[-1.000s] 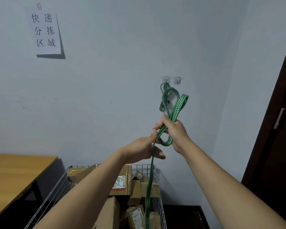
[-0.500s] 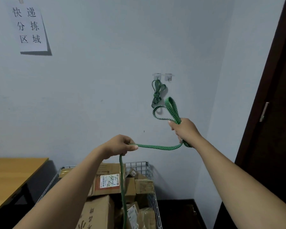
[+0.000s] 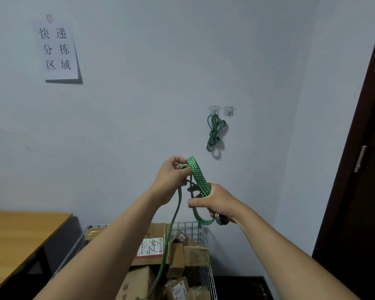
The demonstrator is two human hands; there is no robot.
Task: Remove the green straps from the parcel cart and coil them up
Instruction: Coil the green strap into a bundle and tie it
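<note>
Bright green strap (image 3: 200, 180) with dark flecks; a darker green coil (image 3: 214, 132) on the pale blue-grey wall (image 3: 139, 105); brown parcels (image 3: 139, 282); honey-yellow tabletop (image 3: 15, 232).

Paper sign (image 3: 60, 50) taped high on the wall (image 3: 139, 100), wooden table (image 3: 20, 234) lower left, dark door (image 3: 368, 202) at right

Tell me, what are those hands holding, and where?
One green strap. The left hand pinches the top of its loops, the right hand grips their lower end; the rest hangs into the cart.
</note>
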